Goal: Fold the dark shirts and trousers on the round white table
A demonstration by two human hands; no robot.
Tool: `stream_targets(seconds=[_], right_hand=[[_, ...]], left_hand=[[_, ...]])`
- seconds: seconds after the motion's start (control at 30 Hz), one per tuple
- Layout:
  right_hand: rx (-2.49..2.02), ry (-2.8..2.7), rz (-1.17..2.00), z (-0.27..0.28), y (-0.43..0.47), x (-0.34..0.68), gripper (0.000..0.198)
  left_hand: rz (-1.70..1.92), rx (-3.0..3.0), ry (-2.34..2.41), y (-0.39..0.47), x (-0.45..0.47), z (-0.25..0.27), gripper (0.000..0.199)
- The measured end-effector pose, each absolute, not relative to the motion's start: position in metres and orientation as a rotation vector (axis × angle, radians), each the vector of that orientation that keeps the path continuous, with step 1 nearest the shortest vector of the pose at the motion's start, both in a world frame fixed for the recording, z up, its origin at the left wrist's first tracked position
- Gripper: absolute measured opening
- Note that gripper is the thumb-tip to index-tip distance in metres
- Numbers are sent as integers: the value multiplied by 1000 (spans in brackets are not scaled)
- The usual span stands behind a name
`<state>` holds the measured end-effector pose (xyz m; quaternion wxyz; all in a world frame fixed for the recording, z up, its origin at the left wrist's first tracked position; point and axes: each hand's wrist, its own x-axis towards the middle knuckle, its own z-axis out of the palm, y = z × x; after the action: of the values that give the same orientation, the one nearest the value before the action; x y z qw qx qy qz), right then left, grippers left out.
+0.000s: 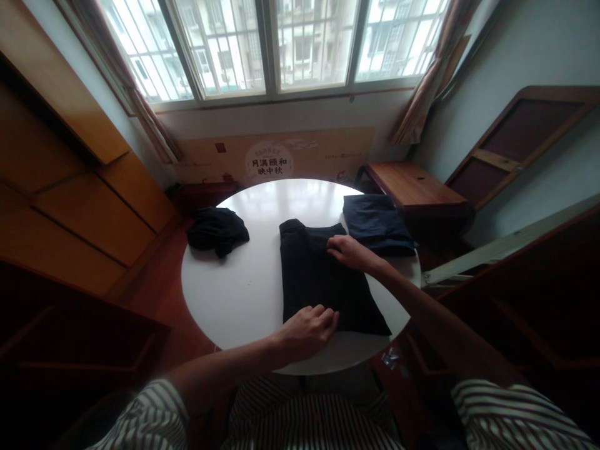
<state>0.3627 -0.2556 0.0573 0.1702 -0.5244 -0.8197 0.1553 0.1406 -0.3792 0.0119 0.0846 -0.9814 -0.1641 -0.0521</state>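
Note:
A black garment (319,275) lies spread on the white round table (225,312), narrower at its far edge and flaring towards the near right corner. Its cut does not show clearly enough to tell trousers from a skirt. My right hand (349,251) is closed, pinching the cloth near the far right edge. Over the near edge, my left hand (312,328) is closed with curled fingers against the same garment; the fingertips are partly hidden.
A crumpled black cloth (216,230) lies on the table's far left. Folded dark blue clothing (377,222) rests at the far right rim. Beyond the table stand a low wooden table (412,181) and a window wall; orange cabinets (94,212) are on the left.

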Motion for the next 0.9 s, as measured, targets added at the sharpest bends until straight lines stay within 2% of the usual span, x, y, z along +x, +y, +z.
stream_targets(seconds=[0.27,0.37,0.5,0.57,0.67,0.77,0.9], right_hand=[[-1996,-1901,214,67,-237,385,30],[-2031,-1958,381,68,-231,383,38],[-1873,-2133,601,69,-224,383,38],[-1799,-2187,631,69,-225,385,42],[-1681,-2159,524,66,-235,389,43],[-1599,-2082,368,61,-248,393,39],[-1585,-1950,247,51,-255,400,26]], left_hand=[[-185,-2931,-358,-378,146,15,35],[-213,-2964,-307,-380,152,14,30],[-288,-3125,-244,-370,153,29,27],[-369,-3200,-347,-344,151,45,33],[-526,-3110,-754,-274,146,67,42],[-638,-3054,-1008,-190,144,73,34],[-344,-3310,-981,-117,151,59,40]])
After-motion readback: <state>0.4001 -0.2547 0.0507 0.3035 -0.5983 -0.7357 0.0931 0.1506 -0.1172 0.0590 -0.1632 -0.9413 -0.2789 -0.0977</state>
